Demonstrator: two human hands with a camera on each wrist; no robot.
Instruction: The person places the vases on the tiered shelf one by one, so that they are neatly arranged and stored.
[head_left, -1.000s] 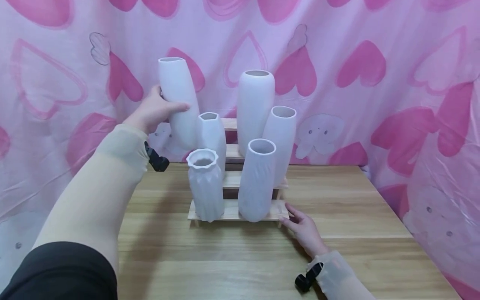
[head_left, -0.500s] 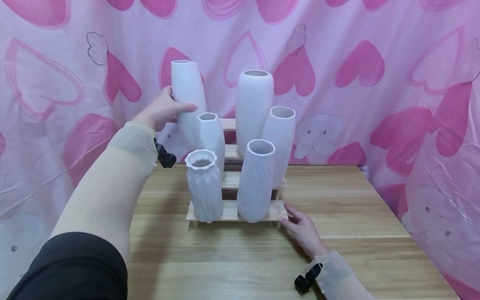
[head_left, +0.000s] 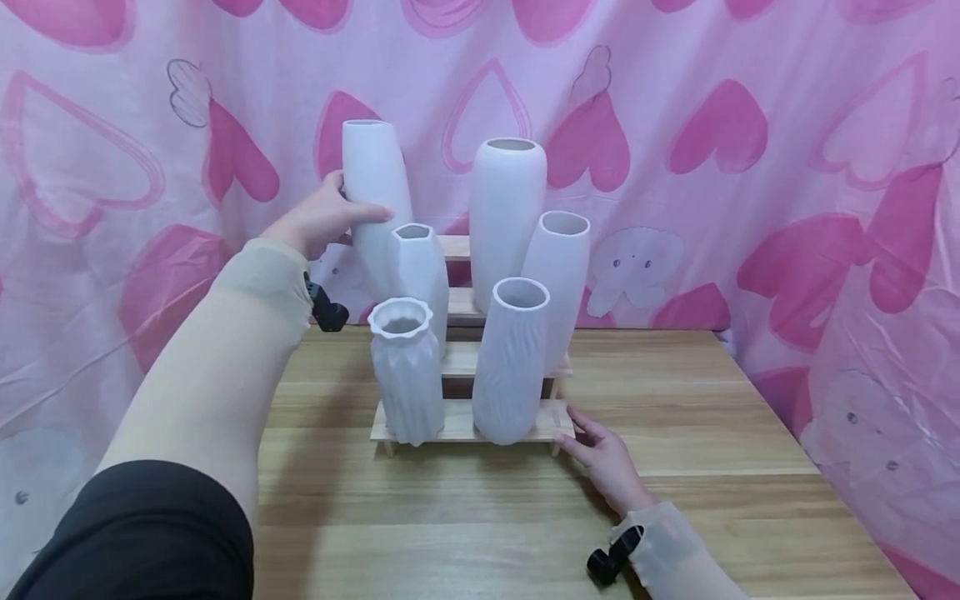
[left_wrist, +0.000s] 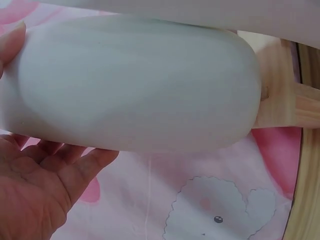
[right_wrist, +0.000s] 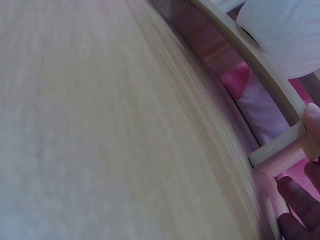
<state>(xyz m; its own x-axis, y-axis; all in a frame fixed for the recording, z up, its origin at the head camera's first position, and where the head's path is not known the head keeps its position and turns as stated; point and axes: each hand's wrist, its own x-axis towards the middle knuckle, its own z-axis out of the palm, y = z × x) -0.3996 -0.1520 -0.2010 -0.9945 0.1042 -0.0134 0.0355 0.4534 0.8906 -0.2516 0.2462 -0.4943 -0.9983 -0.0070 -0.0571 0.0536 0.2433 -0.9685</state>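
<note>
My left hand (head_left: pixel 318 218) grips a tall smooth white vase (head_left: pixel 378 171) at the back left of a tiered wooden stand (head_left: pixel 459 421). Its thumb lies across the vase's front, the fingers behind. In the left wrist view the base of this vase (left_wrist: pixel 145 85) is at a shelf board (left_wrist: pixel 277 85); whether its weight rests there I cannot tell. Low at the front right, my right hand (head_left: pixel 606 467) holds the corner of the bottom shelf between thumb and fingers. The right wrist view shows that thumb (right_wrist: pixel 313 120) against the stand's corner above a short leg (right_wrist: pixel 277 149).
Several other white vases stand on the tiers: a fluted one (head_left: pixel 408 375) and a textured one (head_left: pixel 512 367) in front, a faceted one (head_left: pixel 422 267), a slanted one (head_left: pixel 558 275), a tall rounded one (head_left: pixel 508 217) behind. A pink heart-print curtain (head_left: pixel 675 50) hangs behind the wooden table (head_left: pixel 697 400).
My left hand moved the tall vase rightward and slightly down over the stand's back left, then stayed almost still for the last half second. The right hand kept its place.
</note>
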